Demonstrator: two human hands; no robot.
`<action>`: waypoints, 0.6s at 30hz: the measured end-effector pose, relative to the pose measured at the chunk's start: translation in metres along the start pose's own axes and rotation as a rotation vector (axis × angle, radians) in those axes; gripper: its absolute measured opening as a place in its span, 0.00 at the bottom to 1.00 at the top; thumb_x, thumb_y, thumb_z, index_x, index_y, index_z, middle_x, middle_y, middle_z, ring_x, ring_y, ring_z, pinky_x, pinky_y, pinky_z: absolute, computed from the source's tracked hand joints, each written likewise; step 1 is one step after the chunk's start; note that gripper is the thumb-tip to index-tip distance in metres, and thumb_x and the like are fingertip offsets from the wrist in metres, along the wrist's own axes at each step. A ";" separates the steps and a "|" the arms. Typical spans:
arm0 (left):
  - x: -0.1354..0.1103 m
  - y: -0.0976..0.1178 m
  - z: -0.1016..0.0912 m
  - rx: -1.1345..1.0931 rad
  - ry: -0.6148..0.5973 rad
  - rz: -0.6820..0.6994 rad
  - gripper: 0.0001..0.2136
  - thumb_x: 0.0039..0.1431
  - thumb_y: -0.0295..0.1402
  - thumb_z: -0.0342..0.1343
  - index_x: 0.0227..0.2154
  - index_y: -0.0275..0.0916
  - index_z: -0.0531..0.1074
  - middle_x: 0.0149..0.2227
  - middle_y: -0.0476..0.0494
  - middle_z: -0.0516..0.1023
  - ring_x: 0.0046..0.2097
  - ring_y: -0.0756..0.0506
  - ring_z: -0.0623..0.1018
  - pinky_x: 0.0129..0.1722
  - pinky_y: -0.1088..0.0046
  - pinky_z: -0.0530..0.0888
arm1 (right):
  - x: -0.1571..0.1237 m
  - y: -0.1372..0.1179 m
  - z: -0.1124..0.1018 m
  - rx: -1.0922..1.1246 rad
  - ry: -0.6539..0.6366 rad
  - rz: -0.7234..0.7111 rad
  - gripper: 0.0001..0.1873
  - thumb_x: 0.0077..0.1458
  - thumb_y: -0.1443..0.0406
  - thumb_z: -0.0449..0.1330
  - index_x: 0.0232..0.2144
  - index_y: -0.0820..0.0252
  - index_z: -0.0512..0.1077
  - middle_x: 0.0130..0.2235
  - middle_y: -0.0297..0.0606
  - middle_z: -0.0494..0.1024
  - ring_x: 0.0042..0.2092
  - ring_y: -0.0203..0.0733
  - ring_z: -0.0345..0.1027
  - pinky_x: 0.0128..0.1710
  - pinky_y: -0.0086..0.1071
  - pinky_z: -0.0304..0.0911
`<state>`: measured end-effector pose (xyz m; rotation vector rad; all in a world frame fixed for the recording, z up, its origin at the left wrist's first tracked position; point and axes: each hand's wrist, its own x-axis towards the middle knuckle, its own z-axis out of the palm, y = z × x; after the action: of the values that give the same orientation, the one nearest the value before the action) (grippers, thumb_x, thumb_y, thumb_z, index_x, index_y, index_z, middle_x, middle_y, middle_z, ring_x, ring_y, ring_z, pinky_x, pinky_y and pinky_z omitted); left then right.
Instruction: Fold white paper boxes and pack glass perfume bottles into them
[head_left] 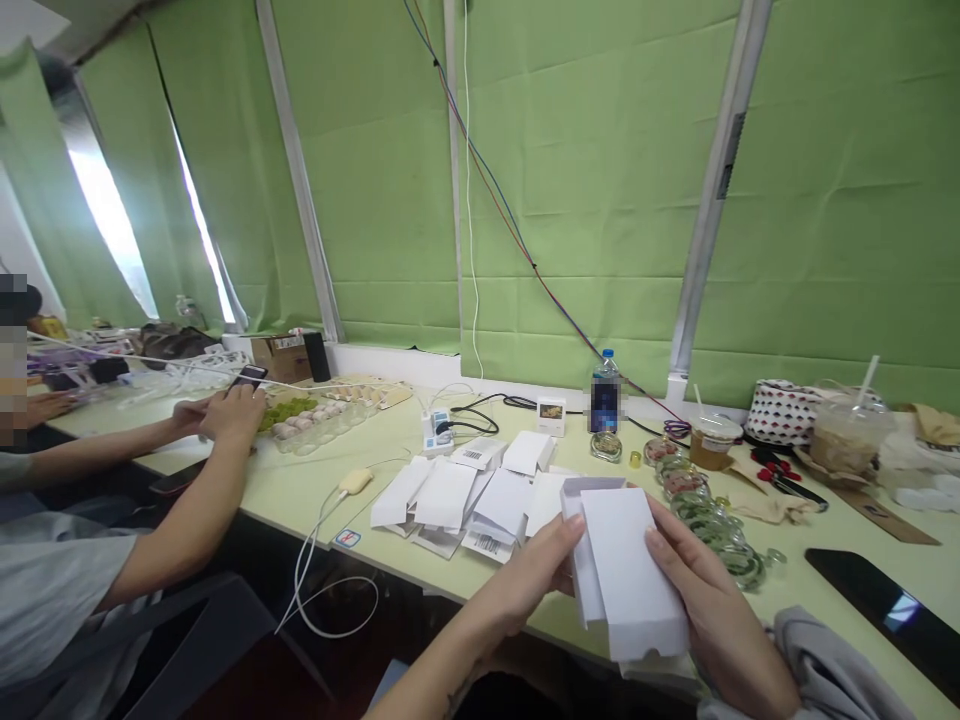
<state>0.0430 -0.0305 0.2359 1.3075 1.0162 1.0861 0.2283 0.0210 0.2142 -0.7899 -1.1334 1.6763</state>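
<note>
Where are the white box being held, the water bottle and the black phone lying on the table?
white box point(634, 575), head view, its top face
water bottle point(604, 398), head view, its label
black phone point(885, 608), head view, its screen

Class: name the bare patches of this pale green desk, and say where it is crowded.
Bare desk lies between the beige mouse and the clear egg tray. Another strip runs between the green glass rings and the black phone. The flat white cartons crowd the middle, ahead of both hands holding the white box.
</note>
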 end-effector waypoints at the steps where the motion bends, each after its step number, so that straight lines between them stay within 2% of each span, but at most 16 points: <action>1: 0.001 -0.002 0.001 -0.020 0.004 -0.006 0.26 0.61 0.53 0.43 0.58 0.47 0.62 0.51 0.42 0.74 0.46 0.44 0.75 0.38 0.73 0.70 | 0.000 0.000 0.001 0.024 0.029 0.003 0.34 0.51 0.52 0.65 0.59 0.49 0.64 0.58 0.32 0.70 0.53 0.45 0.67 0.44 0.28 0.69; 3: 0.004 -0.003 0.001 -0.024 0.020 -0.020 0.27 0.61 0.54 0.45 0.59 0.49 0.59 0.52 0.42 0.73 0.46 0.43 0.75 0.37 0.74 0.69 | -0.001 0.000 0.005 0.077 0.087 0.019 0.35 0.49 0.51 0.66 0.58 0.49 0.64 0.57 0.33 0.71 0.54 0.46 0.67 0.47 0.31 0.69; 5: 0.005 -0.004 0.002 -0.033 0.048 -0.021 0.26 0.61 0.53 0.45 0.60 0.51 0.58 0.52 0.43 0.73 0.47 0.43 0.74 0.40 0.72 0.68 | -0.002 0.001 0.010 0.109 0.136 0.021 0.36 0.47 0.50 0.67 0.58 0.49 0.65 0.56 0.33 0.72 0.55 0.46 0.66 0.50 0.32 0.67; 9: 0.002 -0.003 0.007 -0.078 0.085 0.000 0.24 0.63 0.51 0.44 0.59 0.52 0.58 0.55 0.45 0.71 0.51 0.41 0.72 0.45 0.65 0.69 | -0.001 0.010 0.017 0.148 0.148 0.000 0.31 0.47 0.51 0.67 0.54 0.47 0.69 0.58 0.30 0.70 0.59 0.44 0.62 0.56 0.31 0.62; 12: 0.000 -0.001 0.012 -0.055 0.083 0.057 0.24 0.63 0.49 0.46 0.60 0.51 0.57 0.58 0.47 0.68 0.54 0.41 0.70 0.51 0.62 0.67 | 0.001 0.016 0.019 0.181 0.134 -0.002 0.29 0.48 0.51 0.67 0.53 0.48 0.70 0.58 0.30 0.69 0.59 0.45 0.61 0.55 0.33 0.63; 15: 0.000 0.001 0.013 -0.029 0.106 0.153 0.25 0.63 0.46 0.48 0.61 0.48 0.56 0.61 0.47 0.64 0.60 0.42 0.65 0.59 0.63 0.62 | 0.001 0.017 0.020 0.229 0.151 0.002 0.32 0.48 0.52 0.67 0.55 0.49 0.68 0.58 0.33 0.69 0.59 0.47 0.62 0.54 0.34 0.65; 18: 0.001 0.003 0.010 0.003 0.145 0.167 0.26 0.63 0.46 0.47 0.62 0.45 0.55 0.62 0.47 0.63 0.63 0.42 0.61 0.62 0.62 0.58 | 0.000 0.015 0.020 0.270 0.151 0.012 0.37 0.47 0.53 0.68 0.58 0.50 0.64 0.57 0.35 0.70 0.58 0.48 0.63 0.53 0.36 0.66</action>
<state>0.0526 -0.0316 0.2390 1.3499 1.0288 1.3228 0.2058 0.0127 0.2074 -0.7369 -0.7801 1.7047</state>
